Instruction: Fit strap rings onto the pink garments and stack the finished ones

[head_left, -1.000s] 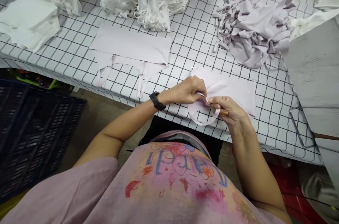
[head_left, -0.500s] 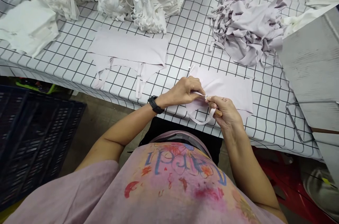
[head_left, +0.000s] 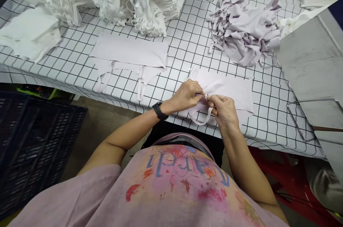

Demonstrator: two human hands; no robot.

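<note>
A pale lilac strappy top lies on the table in front of me, near the edge. My left hand, with a black watch on the wrist, pinches its thin shoulder strap. Fingertips of my right hand close on the same strap just beside a small light strap slider. Below the hands the strap hangs in a loop. Another lilac top is spread flat to the left, its two straps toward me.
Stacked white garments line the back left, beside a flat white pile. A heap of lilac garments lies at back right. A grey panel with a wire handle stands at right. Dark crates sit on the floor at left.
My hands stay close together on the strap, with the right hand shifted slightly left toward the left one. The whole view has moved a little; the garments lie as before.
</note>
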